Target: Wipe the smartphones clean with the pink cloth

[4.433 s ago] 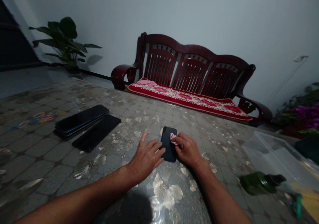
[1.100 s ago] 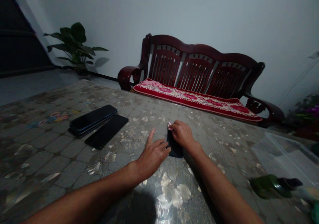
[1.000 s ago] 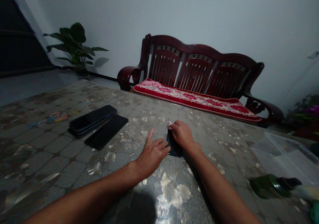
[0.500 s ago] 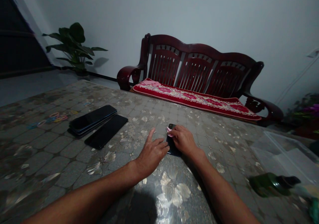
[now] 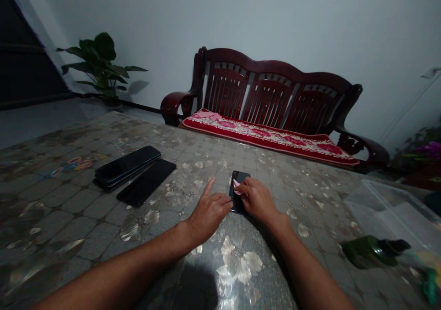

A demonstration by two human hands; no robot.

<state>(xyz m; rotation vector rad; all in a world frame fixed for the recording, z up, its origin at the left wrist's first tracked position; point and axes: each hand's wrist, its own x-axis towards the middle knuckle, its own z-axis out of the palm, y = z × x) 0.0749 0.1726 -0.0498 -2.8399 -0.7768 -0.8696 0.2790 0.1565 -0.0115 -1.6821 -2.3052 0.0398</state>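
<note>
A dark smartphone (image 5: 237,205) lies flat on the patterned tablecloth (image 5: 193,264) in front of me. My right hand (image 5: 259,200) pinches a small pink cloth (image 5: 237,187) and presses it on the phone's screen. Part of the phone's right side is hidden under that hand. Fingertips of my left hand (image 5: 211,211) rest at the phone's left edge, with the thumb and index finger spread apart. Left of my hands, a stack of phones (image 5: 127,164) sits beside another black phone (image 5: 147,182).
Colourful rubber bands (image 5: 76,164) lie at the left. On the right are a green bottle (image 5: 365,252) on its side and a clear plastic box (image 5: 396,209). A wooden bench (image 5: 272,101) with a red floral cover (image 5: 265,133) stands beyond the table, and a potted plant (image 5: 103,66) behind left.
My right hand has slid the pink cloth slightly down and right over the phone, baring more of its upper end. My left hand has stayed nearly still at the phone's edge.
</note>
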